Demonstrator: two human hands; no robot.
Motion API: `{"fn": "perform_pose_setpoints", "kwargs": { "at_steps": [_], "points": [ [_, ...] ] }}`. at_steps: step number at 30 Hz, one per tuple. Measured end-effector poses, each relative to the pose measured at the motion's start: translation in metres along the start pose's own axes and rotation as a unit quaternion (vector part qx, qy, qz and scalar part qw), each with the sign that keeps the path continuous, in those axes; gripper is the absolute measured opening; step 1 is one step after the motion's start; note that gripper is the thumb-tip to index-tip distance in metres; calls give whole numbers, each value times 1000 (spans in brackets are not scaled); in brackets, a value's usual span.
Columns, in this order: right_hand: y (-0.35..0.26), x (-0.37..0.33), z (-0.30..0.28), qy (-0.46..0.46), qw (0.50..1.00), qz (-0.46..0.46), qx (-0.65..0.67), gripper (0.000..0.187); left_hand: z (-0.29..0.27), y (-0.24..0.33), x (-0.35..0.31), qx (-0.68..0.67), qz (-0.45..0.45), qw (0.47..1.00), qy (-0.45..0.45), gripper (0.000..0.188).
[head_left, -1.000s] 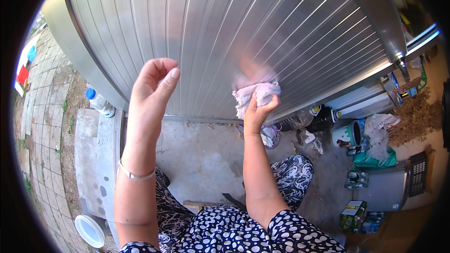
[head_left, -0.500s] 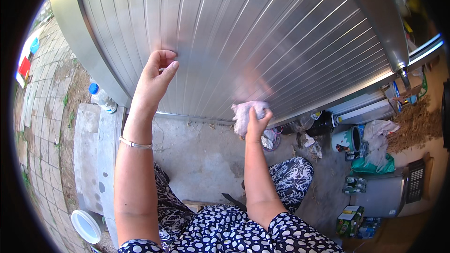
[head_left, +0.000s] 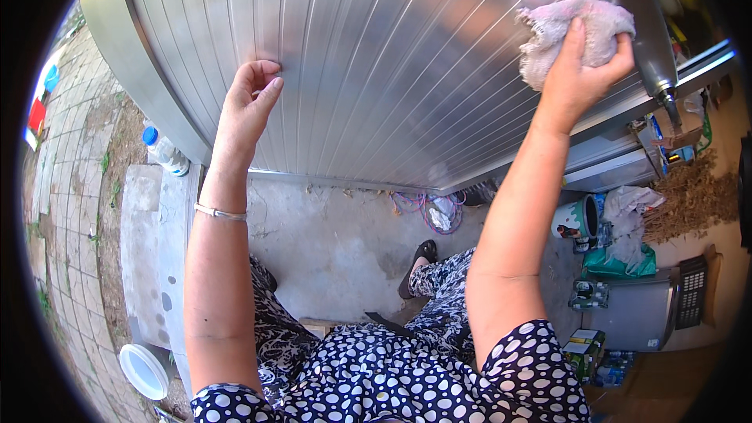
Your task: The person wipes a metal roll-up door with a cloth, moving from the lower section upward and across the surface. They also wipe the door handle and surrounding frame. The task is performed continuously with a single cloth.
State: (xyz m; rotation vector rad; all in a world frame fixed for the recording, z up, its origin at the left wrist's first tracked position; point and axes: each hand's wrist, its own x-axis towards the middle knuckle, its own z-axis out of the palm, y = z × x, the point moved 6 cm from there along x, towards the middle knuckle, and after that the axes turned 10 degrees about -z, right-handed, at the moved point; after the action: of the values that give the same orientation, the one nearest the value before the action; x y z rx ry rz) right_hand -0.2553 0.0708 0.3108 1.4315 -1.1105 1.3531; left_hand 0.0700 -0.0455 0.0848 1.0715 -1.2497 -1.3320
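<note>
A ribbed silver metal door [head_left: 352, 63] fills the space in front of me. My right hand [head_left: 583, 70] grips a pale pinkish-grey cloth [head_left: 576, 27] against the door's upper right, near its dark right edge frame. The cloth is bunched, with a ragged left edge. On the left part of the door, my left hand [head_left: 254, 94] is raised with its fingers curled and thumb close to them, the fingertips at a rib. Whether anything thin lies between those fingertips is hidden.
Left stands a bottle with a blue cap [head_left: 163, 149] beside a concrete ledge [head_left: 145, 247]; a white basin [head_left: 143, 372] lies lower. A tangle of pink cord [head_left: 439, 215] rests on the floor under the door. To the right are a bucket [head_left: 576, 219], bags, packs of bottles and a grey cabinet [head_left: 638, 313].
My right hand has swept the cloth from the door's lower middle up to its upper right. My left hand has shifted slightly up and left. My right leg has drawn inward.
</note>
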Motion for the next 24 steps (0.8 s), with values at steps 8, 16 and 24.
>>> {"fn": "perform_pose_setpoints", "kwargs": {
  "at_steps": [8, 16, 24],
  "points": [
    [1, -136, 10, -41, 990, 131, 26, 57, -2, 4, -1, 23, -8, 1000, 18, 26],
    [1, -317, 9, -118, 915, 385, 23, 60, 3, 6, -4, 22, -28, 999, 36, 26],
    [-4, -496, 26, -62, 728, 675, 100, 54, 1, 8, -9, 6, -29, 999, 32, 26]
  ]
}}
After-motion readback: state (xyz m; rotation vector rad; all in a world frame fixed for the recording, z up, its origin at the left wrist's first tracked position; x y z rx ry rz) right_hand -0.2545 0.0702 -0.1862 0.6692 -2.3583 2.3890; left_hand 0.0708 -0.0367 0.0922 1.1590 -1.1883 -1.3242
